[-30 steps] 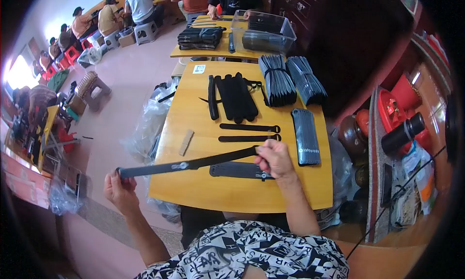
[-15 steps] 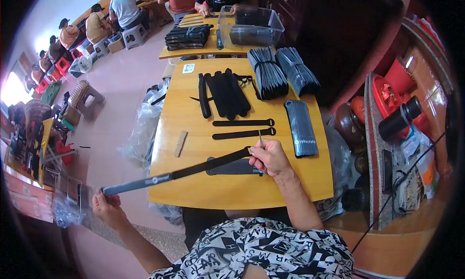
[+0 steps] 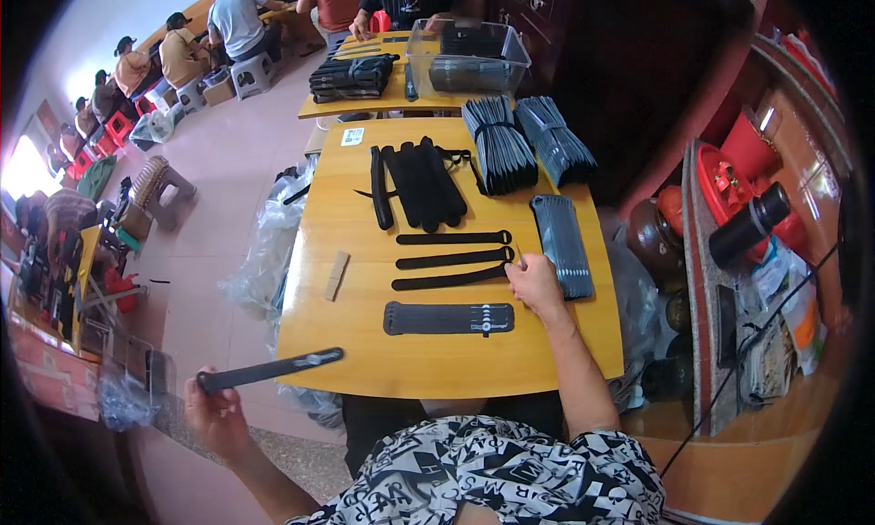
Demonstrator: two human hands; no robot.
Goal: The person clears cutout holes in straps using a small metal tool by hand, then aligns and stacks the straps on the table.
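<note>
As a black strap [image 3: 447, 279] lies lowest of three on a wooden table [image 3: 547, 361], its right end meets the right hand [image 3: 536, 283], while the left hand [image 3: 219, 416] holds a dark grey strap [image 3: 272, 369].
Set slightly aslant beneath two straighter black straps [image 3: 451, 258], it would probably sit best squared to them, flat and untwisted, right ends level. The right fingers bunch together there, forearm reaching up from lower right; whether they pinch cannot be told. Beyond the table's left side, the left hand grips its strap by one end, the free tip angled toward the near-left corner.
</note>
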